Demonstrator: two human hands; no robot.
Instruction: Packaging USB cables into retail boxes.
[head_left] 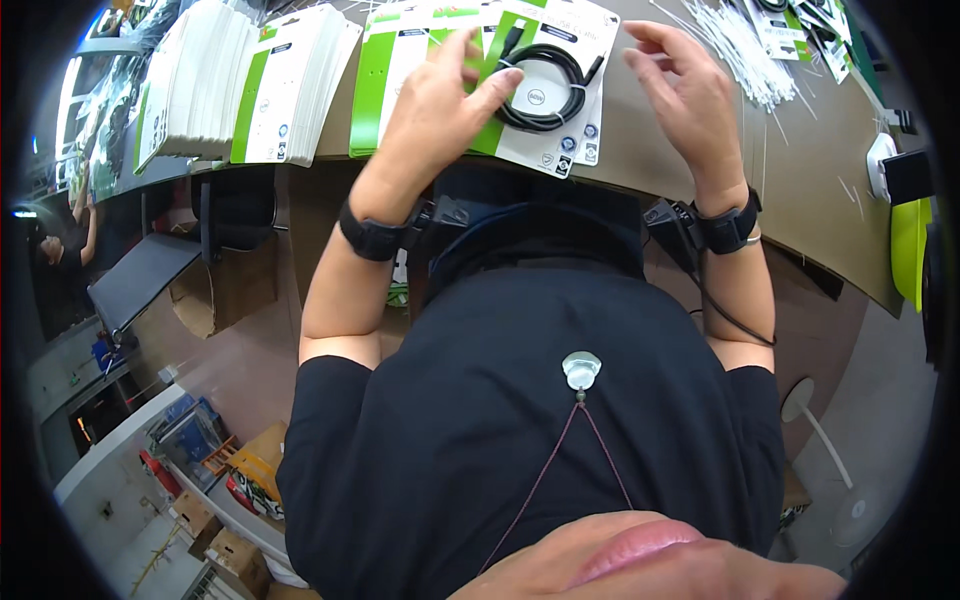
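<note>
A coiled black cable (577, 113) lies on a green and white backing card (545, 152) near the table's front edge. Thin white ties bind the coil. My left hand (437, 108) is at the left side of this card, fingers and thumb apart, the thumb tip at the edge of the coil. To the right of the card, my right hand (688, 98) hovers over the table with its fingers loosely bent and the thumb apart. Nothing shows in its grasp. More green and white cards (375, 95) lie under and beside my left hand.
Two thick stacks of cards (205, 85) (290, 95) stand at the left of the brown table (800, 190). Loose white ties (745, 55) are heaped at the far right, near more carded cables (822, 35). A lime-green object (910, 250) sits at the right edge.
</note>
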